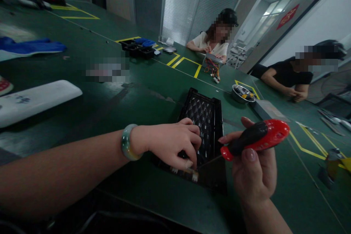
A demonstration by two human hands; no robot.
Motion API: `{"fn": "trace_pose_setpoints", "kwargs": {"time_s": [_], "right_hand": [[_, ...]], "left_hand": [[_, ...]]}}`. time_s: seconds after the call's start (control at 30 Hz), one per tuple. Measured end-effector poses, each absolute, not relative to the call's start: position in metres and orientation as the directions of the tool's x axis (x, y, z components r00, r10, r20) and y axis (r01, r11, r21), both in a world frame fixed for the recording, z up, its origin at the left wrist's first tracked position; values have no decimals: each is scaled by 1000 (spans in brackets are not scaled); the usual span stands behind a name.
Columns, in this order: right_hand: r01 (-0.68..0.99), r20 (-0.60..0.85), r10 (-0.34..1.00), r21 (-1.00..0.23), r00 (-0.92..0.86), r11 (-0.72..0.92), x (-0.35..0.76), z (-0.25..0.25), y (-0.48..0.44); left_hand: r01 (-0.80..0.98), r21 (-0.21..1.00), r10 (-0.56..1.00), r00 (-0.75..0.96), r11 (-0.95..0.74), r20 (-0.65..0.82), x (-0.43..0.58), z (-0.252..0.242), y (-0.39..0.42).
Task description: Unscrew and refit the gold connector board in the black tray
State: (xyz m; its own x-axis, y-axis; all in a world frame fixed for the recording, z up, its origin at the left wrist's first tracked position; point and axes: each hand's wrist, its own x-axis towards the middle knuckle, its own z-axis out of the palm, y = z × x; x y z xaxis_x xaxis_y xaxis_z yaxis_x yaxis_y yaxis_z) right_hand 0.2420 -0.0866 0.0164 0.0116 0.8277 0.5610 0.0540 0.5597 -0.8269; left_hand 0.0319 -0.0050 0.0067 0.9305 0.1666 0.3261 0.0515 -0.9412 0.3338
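Centrally, the right hand (253, 170) is closing firmly around a red-and-black screwdriver (256, 140), whose long axis is slanting down and left, its thin shaft pointing toward a black plastic grille (201, 117) on the green table (137, 106). Nearer the grille, the left hand (170, 144), wearing a bracelet (127, 142), is curling narrowly over its edge; any grip cannot be told.

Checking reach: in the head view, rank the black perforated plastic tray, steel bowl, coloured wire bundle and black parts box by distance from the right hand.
Right hand:
1. Black perforated plastic tray, left.
2. Steel bowl, ahead.
3. Coloured wire bundle, farther ahead.
4. Black parts box, far left.
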Motion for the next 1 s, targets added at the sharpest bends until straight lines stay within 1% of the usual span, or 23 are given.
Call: {"fn": "trace_pose_setpoints", "kwargs": {"time_s": [0.07,0.23,0.33,0.4,0.5,0.6,0.77,0.87,1.0], "right_hand": [[61,549,836,-835,3,548,242,17,-86],[125,592,805,-796,-49,593,243,18,-83],[177,579,815,-801,-19,572,244,19,-84],[164,557,831,-821,13,547,243,19,-85],[128,582,812,-809,35,574,242,18,-85],[130,606,793,-792,61,596,240,17,-84],[174,591,799,-803,108,571,239,17,-82],[134,569,814,-821,116,555,238,17,-81],[92,546,829,-838,125,538,238,18,-79]], "left_hand": [[46,332,162,930,-942,329,32,7,-5],[24,333,155,915,-943,373,31,7,-4],[27,337,154,922,-941,356,31,6,-4],[41,339,159,931,-940,329,32,6,-5],[51,334,161,936,-941,312,32,7,-5],[49,322,158,933,-945,322,32,7,-5],[51,308,154,935,-950,320,31,8,-5],[47,312,153,933,-949,324,31,7,-4],[29,310,148,918,-950,368,31,6,-4]]}}
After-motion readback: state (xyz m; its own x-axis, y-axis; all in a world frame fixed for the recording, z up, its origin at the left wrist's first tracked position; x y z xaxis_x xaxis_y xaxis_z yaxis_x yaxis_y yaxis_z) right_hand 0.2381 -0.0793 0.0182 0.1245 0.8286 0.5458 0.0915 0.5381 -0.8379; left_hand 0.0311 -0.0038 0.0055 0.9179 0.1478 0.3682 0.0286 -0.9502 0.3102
